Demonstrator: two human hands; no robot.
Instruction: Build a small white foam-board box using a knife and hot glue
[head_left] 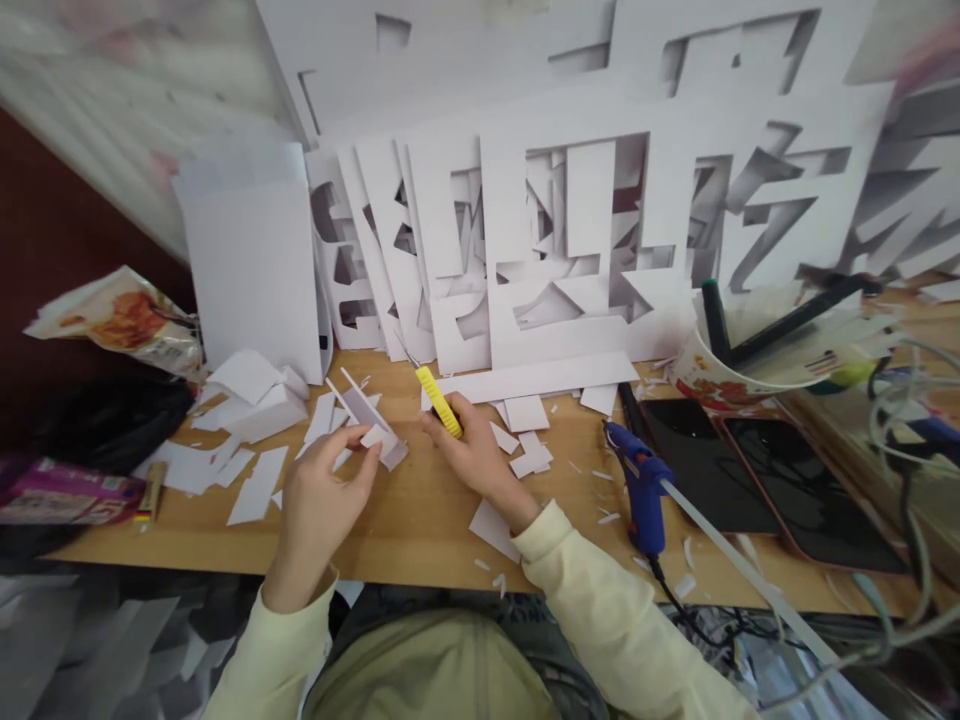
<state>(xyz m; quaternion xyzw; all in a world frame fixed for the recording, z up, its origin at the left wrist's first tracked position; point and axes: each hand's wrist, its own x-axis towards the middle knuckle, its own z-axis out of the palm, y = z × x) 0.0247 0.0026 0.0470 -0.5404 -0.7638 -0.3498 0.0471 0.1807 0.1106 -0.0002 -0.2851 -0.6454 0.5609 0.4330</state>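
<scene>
My left hand (330, 490) pinches a small white card piece (375, 437) between thumb and fingertips. Just beyond it, a narrow white foam-board piece with raised edges (365, 412) lies tilted on the table, partly hidden by my fingers. My right hand (472, 445) is closed around a yellow-handled craft knife (438, 400). Its thin blade points up and to the left, away from me, clear of the small piece. White offcuts (529, 412) lie beside and beyond my right hand.
White cut-out boards (540, 230) lean along the back. To the right are a blue glue gun (637, 485) with its cord, two phones (810, 490) and a paper bowl (739, 370) with markers. Scraps, a snack packet (124, 320) and a purple packet (71, 490) sit at left.
</scene>
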